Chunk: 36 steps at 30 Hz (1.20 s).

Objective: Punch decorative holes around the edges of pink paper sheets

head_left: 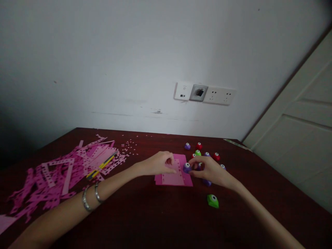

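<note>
A pink paper sheet (173, 178) with rows of punched holes lies flat on the dark wooden table (155, 221). My left hand (157, 164) rests on its far left part, fingers curled down and pressing it. My right hand (210, 171) pinches a small purple craft punch (186, 167) at the sheet's right edge. Two silver bangles (90, 197) sit on my left wrist.
Several small punches, purple, red and green, stand behind my right hand (199, 146), and a green one (213, 201) lies nearer me. A heap of punched pink paper scraps (57, 173) with a yellow pencil (101, 166) covers the left. Wall sockets (204, 93) and a door (298, 138) are beyond.
</note>
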Each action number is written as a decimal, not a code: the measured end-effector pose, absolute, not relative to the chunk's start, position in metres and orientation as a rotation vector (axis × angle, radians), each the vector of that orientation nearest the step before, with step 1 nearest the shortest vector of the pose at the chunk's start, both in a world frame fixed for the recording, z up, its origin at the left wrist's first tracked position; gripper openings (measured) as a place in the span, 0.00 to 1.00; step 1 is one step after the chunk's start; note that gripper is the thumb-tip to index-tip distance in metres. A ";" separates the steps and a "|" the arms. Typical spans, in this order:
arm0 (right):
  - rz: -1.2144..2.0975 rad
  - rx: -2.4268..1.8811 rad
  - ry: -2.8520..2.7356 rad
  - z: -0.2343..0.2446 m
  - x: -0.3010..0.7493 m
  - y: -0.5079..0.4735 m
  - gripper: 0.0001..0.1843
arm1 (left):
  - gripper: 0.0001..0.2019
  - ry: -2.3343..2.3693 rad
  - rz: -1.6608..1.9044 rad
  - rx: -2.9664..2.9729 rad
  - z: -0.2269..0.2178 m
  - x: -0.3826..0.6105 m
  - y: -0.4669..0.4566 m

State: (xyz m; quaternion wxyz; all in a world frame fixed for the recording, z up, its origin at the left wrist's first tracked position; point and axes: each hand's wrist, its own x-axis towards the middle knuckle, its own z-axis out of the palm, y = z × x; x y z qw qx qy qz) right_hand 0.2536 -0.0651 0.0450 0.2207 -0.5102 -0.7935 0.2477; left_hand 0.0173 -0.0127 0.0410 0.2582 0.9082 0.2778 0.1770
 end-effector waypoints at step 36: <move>0.734 -1.543 -2.245 0.016 0.258 -0.065 0.10 | 0.20 0.817 0.211 2.374 -0.005 -0.011 0.007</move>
